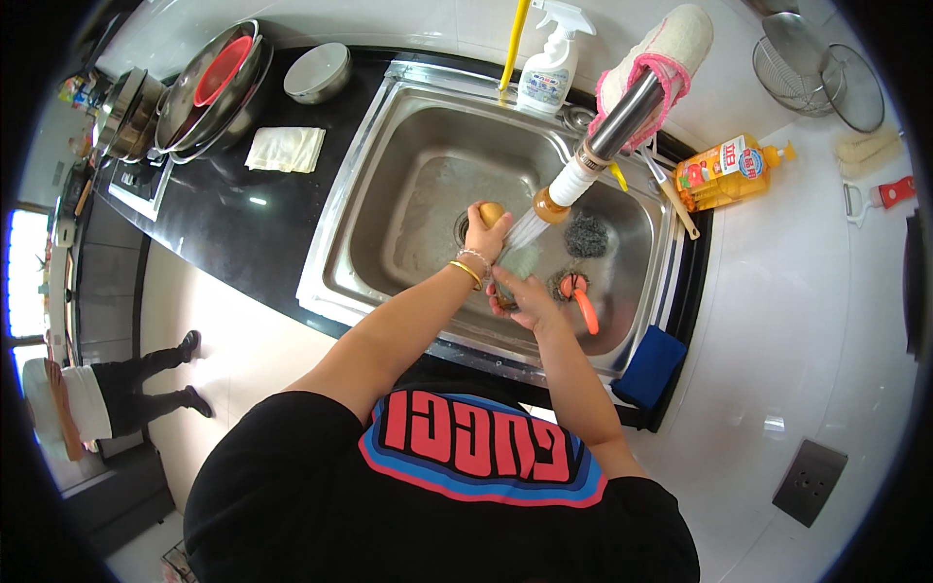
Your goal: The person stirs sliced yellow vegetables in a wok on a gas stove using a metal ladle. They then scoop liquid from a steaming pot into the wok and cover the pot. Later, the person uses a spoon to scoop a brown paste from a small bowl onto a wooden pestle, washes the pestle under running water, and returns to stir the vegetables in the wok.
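Note:
My left hand (484, 235) holds a round, tan-yellow object (491, 213), its kind unclear, over the steel sink basin. My right hand (526, 297) grips a clear vessel (508, 291), apparently glass, whose far part is blurred by water. A stream of water (526, 232) runs from the faucet's white-wrapped spout (576, 178) between and onto my hands. Right of them in the basin lie a steel wool scourer (586, 235) and an orange-handled scrubber (582, 302).
Around the stainless sink (328, 240) stand a spray bottle (545, 80), a dish soap bottle (725, 175) and a blue sponge (650, 366). Left on the black counter lie a folded cloth (286, 149), bowls (317, 73) and stacked basins (211, 95). A person (95, 401) stands at the far left.

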Demonstrator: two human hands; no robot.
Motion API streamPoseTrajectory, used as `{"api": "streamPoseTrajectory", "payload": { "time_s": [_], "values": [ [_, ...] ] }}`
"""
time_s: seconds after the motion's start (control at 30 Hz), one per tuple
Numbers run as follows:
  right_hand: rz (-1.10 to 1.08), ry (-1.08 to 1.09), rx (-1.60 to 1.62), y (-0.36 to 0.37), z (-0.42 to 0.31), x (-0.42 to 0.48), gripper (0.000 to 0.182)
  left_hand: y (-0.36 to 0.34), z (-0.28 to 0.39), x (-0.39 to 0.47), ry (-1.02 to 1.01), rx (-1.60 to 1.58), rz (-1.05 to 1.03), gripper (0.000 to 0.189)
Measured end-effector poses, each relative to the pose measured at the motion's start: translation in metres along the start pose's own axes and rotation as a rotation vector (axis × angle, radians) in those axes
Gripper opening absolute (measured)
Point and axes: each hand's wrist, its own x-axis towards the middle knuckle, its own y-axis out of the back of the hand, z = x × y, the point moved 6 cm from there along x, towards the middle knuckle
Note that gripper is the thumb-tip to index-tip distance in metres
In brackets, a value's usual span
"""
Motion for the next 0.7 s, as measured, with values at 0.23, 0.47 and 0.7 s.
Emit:
{"api": "streamPoseTrajectory", "payload": {
  "time_s": [0.23,0.47,0.7],
  "values": [
    [0.08,0.227,-0.244,0.012,0.014,0.012,0.026,-0.001,-0.013,-0.01,-0.022,0.155,0.082,0.048],
    [-0.164,0.116,0.611,0.005,0.013,0.032,0.031,-0.01,-0.045,-0.009,0.296,0.281,-0.523,0.062],
    [-0.004,0.315,0.439,0.012,0.004,0.06,0.04,0.001,-0.037,-0.051,0.358,-0.123,-0.402,0.046]
  ]
}}
